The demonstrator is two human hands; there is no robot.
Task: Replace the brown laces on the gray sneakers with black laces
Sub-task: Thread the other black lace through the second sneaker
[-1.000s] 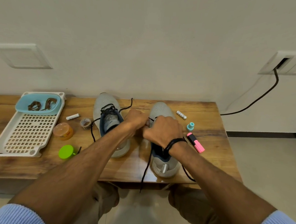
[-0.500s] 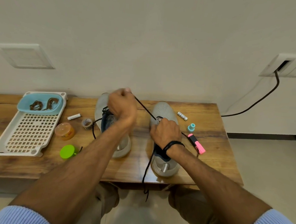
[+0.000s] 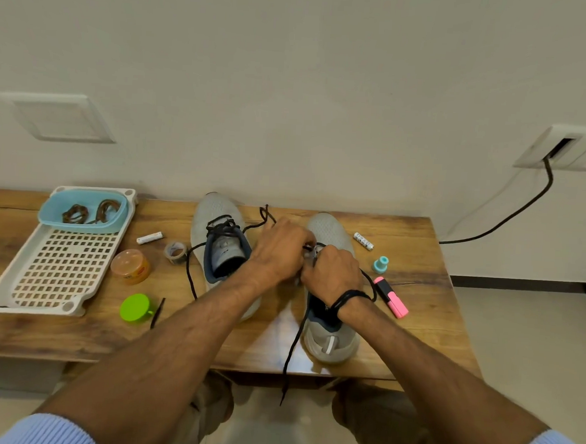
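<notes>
Two gray sneakers stand side by side on the wooden table (image 3: 414, 349), toes toward the wall. The left sneaker (image 3: 216, 217) carries a loosely threaded black lace (image 3: 189, 270). Both hands meet over the eyelets of the right sneaker (image 3: 332, 231). My left hand (image 3: 279, 252) pinches the black lace there, and a free end sticks up behind its knuckles. My right hand (image 3: 333, 272) grips the shoe's upper and the lace by the eyelets. Another stretch of that lace (image 3: 292, 352) hangs over the table's front edge. The brown laces (image 3: 86, 211) lie coiled in a blue tub.
A white perforated tray (image 3: 55, 269) holds the blue tub (image 3: 78, 224) at the left. Near it sit an orange jar (image 3: 131, 267), a green lid (image 3: 135, 307), a tape roll (image 3: 176, 251) and a battery (image 3: 150, 237). Right of the shoes lie a second battery (image 3: 363, 241), a teal cap (image 3: 380, 264) and a pink highlighter (image 3: 391, 297).
My left hand, which had pulled the lace up and to the left, has come back down to the right sneaker's eyelets beside my right hand. The lace is slack again.
</notes>
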